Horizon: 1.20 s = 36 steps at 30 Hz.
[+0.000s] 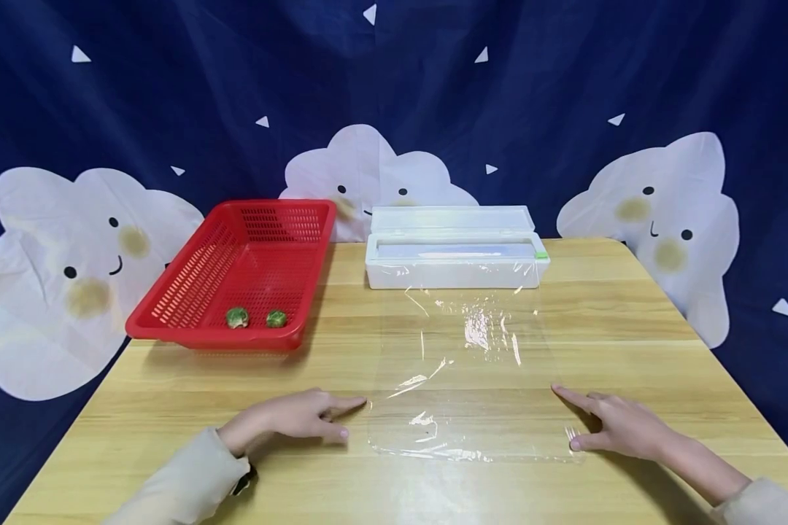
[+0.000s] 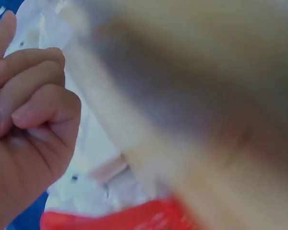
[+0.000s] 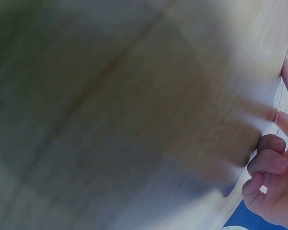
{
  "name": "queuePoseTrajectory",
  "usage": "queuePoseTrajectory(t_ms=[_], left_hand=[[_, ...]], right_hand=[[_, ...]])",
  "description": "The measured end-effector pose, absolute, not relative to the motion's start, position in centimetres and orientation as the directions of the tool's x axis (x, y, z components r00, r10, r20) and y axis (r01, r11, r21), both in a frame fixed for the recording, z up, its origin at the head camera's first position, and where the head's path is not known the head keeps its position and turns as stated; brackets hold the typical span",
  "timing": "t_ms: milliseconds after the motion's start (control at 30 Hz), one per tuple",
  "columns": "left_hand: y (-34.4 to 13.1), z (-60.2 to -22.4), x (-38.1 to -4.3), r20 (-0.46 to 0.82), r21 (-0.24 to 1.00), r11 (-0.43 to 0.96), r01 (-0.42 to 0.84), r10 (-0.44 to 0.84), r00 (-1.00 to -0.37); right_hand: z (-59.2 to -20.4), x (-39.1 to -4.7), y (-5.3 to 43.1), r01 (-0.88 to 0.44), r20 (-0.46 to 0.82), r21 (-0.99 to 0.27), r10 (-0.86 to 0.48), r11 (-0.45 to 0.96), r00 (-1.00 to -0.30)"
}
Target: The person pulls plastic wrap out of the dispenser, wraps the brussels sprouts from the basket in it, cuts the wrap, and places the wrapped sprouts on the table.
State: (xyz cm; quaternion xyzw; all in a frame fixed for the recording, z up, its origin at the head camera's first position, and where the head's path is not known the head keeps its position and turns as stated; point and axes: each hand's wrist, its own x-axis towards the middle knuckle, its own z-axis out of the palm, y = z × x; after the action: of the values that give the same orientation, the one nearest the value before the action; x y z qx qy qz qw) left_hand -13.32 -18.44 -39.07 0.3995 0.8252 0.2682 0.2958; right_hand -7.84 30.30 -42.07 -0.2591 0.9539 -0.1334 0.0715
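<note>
A sheet of clear plastic wrap [image 1: 466, 408] runs from a white wrap dispenser box [image 1: 456, 277] toward me and lies on the table. My left hand [image 1: 298, 414] is at the sheet's left edge, its index finger stretched out to that edge and the thumb pointing forward. In the left wrist view, the other fingers [image 2: 48, 103] are curled in around nothing. At the opposite edge, my right hand [image 1: 630, 429] has its index fingertip by the film and its thumb near the front right corner, where the film creases. The right wrist view shows several bent fingers [image 3: 266, 160] holding nothing.
A red plastic basket [image 1: 217, 335] stands at the back left with two Brussels sprouts [image 1: 237, 318] in it. The dispenser's lid [image 1: 453, 218] stands raised, and a green slider [image 1: 541, 255] sits at its right end. Behind the wooden table [image 1: 637, 321] hangs a dark blue curtain [image 1: 532, 87].
</note>
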Motion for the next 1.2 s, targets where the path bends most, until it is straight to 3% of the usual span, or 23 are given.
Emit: queuePoseTrajectory(t_ms=[267, 433, 533, 767, 1200], left_hand=[[-23.2, -33.3, -16.3, -0.02, 0.775, 0.299, 0.557, 0.892, -0.451], [-27.5, -30.2, -18.6, 0.114, 0.864, 0.126, 0.487, 0.893, -0.435], [-29.8, -29.6, -19.9, 0.15, 0.905, 0.07, 0.419, 0.87, -0.469], [-33.4, -30.2, -22.6, 0.055, 0.915, 0.221, 0.338, 0.761, -0.646], [-35.9, -33.2, -25.9, -0.168, 0.845, 0.487, 0.219, 0.632, -0.757]], right_hand=[[-41.8, -8.4, 30.1, -0.49, -0.058, -0.284, -0.525, 0.824, -0.849], [-41.8, -8.6, 30.0, -0.488, -0.066, -0.301, -0.529, 0.819, -0.846], [-41.9, -8.5, 30.1, -0.494, -0.055, -0.297, -0.531, 0.817, -0.845], [-42.5, -7.9, 30.5, -0.516, -0.021, -0.281, -0.543, 0.809, -0.84], [-42.9, -8.0, 30.6, -0.508, -0.065, -0.316, -0.552, 0.802, -0.831]])
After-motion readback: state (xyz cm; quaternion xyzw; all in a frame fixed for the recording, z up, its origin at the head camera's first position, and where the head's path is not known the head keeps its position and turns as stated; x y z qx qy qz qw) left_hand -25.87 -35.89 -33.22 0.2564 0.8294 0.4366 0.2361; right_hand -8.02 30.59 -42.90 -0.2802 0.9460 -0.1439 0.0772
